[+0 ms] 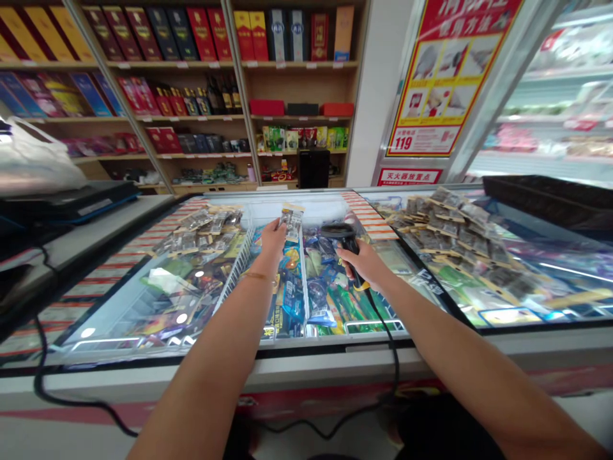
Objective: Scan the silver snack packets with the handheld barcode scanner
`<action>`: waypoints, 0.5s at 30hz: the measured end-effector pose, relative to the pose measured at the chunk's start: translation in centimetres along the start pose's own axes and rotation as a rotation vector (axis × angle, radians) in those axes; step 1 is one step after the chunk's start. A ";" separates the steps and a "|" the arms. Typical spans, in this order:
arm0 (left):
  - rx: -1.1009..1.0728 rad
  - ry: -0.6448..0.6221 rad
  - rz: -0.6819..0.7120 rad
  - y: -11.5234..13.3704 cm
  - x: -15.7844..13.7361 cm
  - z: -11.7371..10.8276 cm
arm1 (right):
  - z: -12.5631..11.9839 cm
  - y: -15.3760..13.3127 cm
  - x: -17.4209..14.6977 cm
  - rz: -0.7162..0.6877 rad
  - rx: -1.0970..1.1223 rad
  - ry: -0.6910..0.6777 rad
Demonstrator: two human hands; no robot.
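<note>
Over the open middle of a chest freezer (325, 350), my left hand (274, 235) grips a small flat packet (291, 220) with a tan top edge and a clear, dark-filled front. My right hand (357, 259) is wrapped round the handle of a black barcode scanner (342, 231), its head turned left toward the packet. A black cable (393, 345) runs down from the scanner handle. Below both hands, wire baskets hold colourful frozen-treat wrappers (294, 294). Similar packets lie in a pile (205, 229) on the left glass and in a larger pile (457, 230) on the right glass.
A black tray (550, 201) rests on the freezer's right side. At left, a counter (143, 207) carries dark equipment and a white plastic bag (38, 156). Shelves (301, 83) of boxed goods stand behind, beside a red and yellow poster (440, 83). The cable loops below the freezer's front edge.
</note>
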State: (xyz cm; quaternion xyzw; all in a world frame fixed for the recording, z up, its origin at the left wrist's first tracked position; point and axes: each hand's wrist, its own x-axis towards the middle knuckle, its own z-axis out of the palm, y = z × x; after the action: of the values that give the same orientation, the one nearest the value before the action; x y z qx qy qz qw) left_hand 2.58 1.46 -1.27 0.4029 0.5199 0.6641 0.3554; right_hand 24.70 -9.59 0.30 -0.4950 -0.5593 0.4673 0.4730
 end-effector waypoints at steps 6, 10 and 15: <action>-0.130 0.003 -0.103 0.4 -0.2 0.0 | 0.6 -0.1 -0.5 -0.061 -0.012 -0.058; -0.154 0.025 -0.083 0.5 -0.1 0.0 | 0.9 -0.1 -0.7 -0.068 -0.062 -0.062; -0.211 -0.020 -0.092 0.5 -0.3 0.4 | 0.9 -0.3 -0.9 -0.072 -0.065 -0.058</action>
State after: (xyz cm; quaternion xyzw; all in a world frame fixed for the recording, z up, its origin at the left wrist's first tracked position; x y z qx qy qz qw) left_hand 3.03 1.27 -0.81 0.3455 0.4617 0.6941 0.4309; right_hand 23.79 -10.60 0.44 -0.4761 -0.6050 0.4457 0.4567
